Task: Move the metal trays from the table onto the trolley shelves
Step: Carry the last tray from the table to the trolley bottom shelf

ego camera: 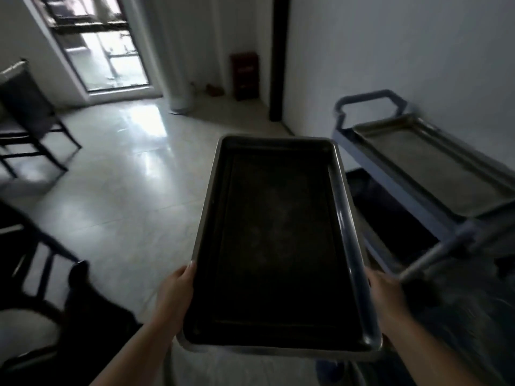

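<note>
**Carrying a tray toward the trolley**

We hold a dark metal tray (278, 240) level in the air over the floor (117, 168), lengthwise away from us, so it will slide end-first onto a shelf. Our left hand (178, 291) clamps its left long edge, fingers pressed together along the rim; our right hand (386, 295) grips the right edge, though we cannot tell how its fingers lie under the rim. Gripping both sides near our end keeps it balanced. The trolley (390, 174) stands just to our right, its top shelf already holding another tray (434, 162). We judge the lower shelves are next, though they sit in shadow.
</note>
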Available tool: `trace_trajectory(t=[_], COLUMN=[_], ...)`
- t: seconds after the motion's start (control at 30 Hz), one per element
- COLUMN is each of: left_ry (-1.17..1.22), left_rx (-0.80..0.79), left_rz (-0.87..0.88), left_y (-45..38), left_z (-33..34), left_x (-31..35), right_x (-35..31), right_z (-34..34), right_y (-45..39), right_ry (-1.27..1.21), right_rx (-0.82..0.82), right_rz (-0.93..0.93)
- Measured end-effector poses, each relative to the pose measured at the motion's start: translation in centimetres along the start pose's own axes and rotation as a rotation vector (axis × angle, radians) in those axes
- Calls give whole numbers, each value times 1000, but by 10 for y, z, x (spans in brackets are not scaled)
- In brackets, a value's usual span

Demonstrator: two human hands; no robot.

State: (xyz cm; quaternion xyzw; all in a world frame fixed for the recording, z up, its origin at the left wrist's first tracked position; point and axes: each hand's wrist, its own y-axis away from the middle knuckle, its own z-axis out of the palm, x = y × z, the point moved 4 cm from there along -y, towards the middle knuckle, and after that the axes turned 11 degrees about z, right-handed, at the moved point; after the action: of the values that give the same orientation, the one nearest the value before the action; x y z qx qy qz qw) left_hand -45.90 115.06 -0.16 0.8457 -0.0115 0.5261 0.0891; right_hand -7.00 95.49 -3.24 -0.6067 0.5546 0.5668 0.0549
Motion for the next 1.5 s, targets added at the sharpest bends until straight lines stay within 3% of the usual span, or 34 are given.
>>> trace_trajectory(t=[0.3, 0.63, 0.9, 1.17, 1.5], left_ry=[83, 4, -69, -167, -355], left_rx=[160, 144, -36, -275, -635], left_rz=[-194, -209, -159, 27, 255], left_y=[-9, -125, -241, -390, -530], left_z=[-74, -20, 46, 89, 142], left_x=[-56, -37, -15, -5, 23], right_x=[-43, -90, -137, -135, -111], right_z=[119, 146, 144, 188, 257], right_y=[-9, -102, -154, -184, -125], right_ry=[65, -4, -91, -179, -219], right_rx=[-191, -168, -62, 195, 480], right_rz=[36, 177, 158, 274, 475])
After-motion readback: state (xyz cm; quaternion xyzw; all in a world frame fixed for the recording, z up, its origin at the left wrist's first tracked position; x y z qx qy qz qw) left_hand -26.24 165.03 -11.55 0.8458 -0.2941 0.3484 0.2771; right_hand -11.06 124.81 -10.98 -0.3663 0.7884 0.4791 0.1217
